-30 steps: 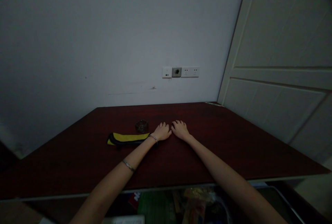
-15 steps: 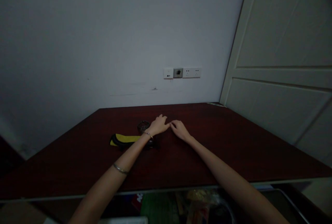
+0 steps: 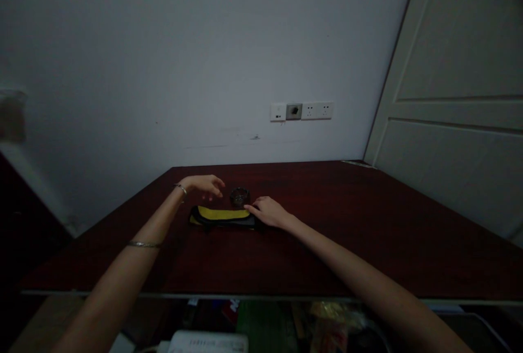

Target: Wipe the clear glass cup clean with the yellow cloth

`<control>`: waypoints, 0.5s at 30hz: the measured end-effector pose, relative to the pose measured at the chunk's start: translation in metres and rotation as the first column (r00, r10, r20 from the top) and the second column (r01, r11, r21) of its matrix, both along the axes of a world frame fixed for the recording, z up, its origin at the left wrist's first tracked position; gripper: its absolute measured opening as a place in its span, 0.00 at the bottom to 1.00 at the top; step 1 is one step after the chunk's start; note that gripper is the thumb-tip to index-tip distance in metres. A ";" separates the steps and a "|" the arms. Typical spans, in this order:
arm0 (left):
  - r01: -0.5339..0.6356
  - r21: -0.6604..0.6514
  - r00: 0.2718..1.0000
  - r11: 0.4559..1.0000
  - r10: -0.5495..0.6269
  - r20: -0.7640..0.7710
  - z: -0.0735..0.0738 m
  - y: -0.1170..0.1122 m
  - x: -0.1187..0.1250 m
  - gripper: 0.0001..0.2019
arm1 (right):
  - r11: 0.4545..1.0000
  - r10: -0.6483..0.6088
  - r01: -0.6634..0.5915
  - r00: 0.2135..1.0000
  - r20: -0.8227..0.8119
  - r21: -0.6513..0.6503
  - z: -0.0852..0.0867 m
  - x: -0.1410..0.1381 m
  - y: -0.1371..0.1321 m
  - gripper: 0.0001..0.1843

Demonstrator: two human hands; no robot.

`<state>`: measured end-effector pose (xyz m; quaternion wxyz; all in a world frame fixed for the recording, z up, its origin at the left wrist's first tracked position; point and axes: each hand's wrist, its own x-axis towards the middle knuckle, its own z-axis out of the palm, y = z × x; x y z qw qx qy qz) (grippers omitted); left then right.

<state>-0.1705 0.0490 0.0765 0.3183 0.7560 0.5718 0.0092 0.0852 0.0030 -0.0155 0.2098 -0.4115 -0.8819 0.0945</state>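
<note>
A flat yellow and black pouch (image 3: 223, 214) lies on the dark red table (image 3: 327, 233). Just behind it stands a small dark glass dish (image 3: 239, 195). My left hand (image 3: 203, 183) hovers above the pouch's left end, palm down, fingers loosely spread and holding nothing. My right hand (image 3: 267, 212) rests on the table at the pouch's right end, fingers stretched toward it and touching its edge. Thin bracelets circle my left wrist and forearm.
A white wall rises behind the table with a row of sockets (image 3: 301, 110). A pale panelled door (image 3: 457, 108) stands at the right. Below the table's front edge lie colourful packets (image 3: 286, 326) and a white box (image 3: 208, 342).
My left hand lifted off the table and swung left over the pouch. My right hand slid left to the pouch's right end. The camera turned left.
</note>
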 end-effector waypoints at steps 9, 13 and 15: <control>0.033 -0.127 0.981 0.991 -0.056 -0.186 -0.043 0.009 -0.022 0.24 | 0.992 -0.019 -0.001 0.987 0.161 0.127 -0.005 -0.001 -0.003 0.16; 0.021 -0.248 0.981 0.968 -0.067 -0.180 -0.037 0.002 -0.020 0.14 | 1.000 0.011 -0.011 1.000 0.008 -0.002 -0.001 0.007 0.007 0.09; 0.034 -0.281 0.984 0.959 -0.081 -0.157 -0.036 -0.001 -0.018 0.11 | 0.998 0.017 -0.021 0.998 -0.063 -0.062 0.002 0.012 0.013 0.09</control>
